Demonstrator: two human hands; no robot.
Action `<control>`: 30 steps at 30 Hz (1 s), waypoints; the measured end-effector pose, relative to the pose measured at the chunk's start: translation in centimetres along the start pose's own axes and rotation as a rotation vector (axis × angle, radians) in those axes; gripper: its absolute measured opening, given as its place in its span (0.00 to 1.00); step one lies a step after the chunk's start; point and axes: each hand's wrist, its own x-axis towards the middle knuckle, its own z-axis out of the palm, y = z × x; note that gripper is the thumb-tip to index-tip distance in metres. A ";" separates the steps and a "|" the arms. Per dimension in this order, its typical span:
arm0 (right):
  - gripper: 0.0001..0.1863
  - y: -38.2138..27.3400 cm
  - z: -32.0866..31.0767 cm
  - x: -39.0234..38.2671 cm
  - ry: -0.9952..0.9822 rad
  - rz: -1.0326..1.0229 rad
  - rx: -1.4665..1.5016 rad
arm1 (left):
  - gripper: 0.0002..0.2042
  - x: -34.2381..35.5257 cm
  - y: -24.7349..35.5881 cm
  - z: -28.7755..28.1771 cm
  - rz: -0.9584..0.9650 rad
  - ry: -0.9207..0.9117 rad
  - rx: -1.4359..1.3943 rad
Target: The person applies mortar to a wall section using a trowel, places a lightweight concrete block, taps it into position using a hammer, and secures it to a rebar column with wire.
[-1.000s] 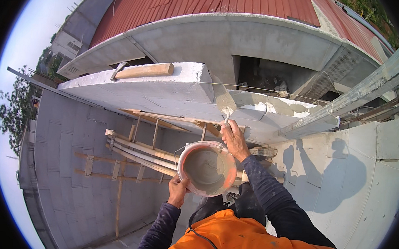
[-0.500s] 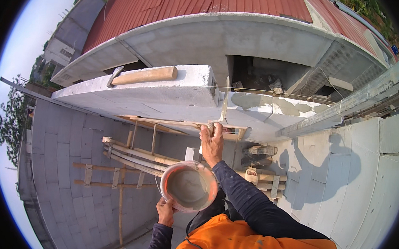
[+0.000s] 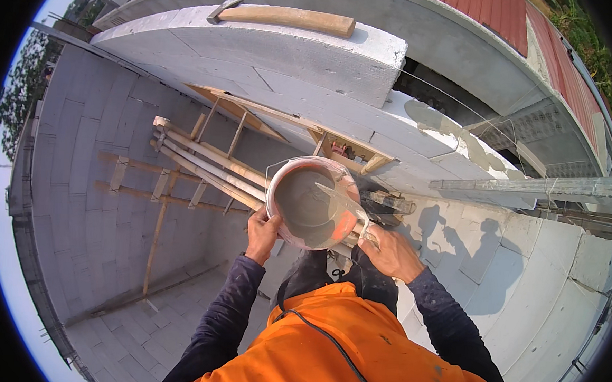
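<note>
My left hand point(image 3: 263, 236) grips the rim of a round orange-red bucket point(image 3: 350, 178) at its lower left side. Grey wet mortar point(image 3: 298, 206) lies inside the bucket. In my right hand point(image 3: 390, 253) is a trowel point(image 3: 350, 204), held by its handle at the bucket's right side. The trowel's pointed blade reaches over the rim, its tip over or in the mortar; which of these I cannot tell. Beyond the bucket stands a wall of pale blocks point(image 3: 312, 67). Patches of mortar point(image 3: 454, 133) are spread on its lower top course at the right.
A hammer point(image 3: 287, 18) with a wooden handle lies on the wall's upper block. A taut string runs above the mortar. Bamboo poles point(image 3: 204, 161) stretch below at the left, near a wooden frame point(image 3: 289, 124). A grey post point(image 3: 527, 189) juts in from the right.
My right hand has brought the trowel down from the wall top to the bucket. The bucket has come up and slightly right in view, and the view has turned.
</note>
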 end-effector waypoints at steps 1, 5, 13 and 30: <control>0.21 -0.4 -0.9 0.4 -0.116 0.043 -0.076 | 0.17 0.2 -0.2 0.4 0.015 -0.007 0.024; 0.27 3.4 1.4 5.8 -0.193 0.062 -0.332 | 0.16 0.4 1.3 3.5 0.091 -0.093 0.104; 0.29 5.6 -4.0 1.9 -0.445 0.319 0.530 | 0.15 -0.4 2.4 7.0 0.036 -0.132 0.020; 0.21 1.3 1.3 14.7 0.564 0.025 1.013 | 0.15 -4.5 1.3 1.6 -0.040 0.055 -0.006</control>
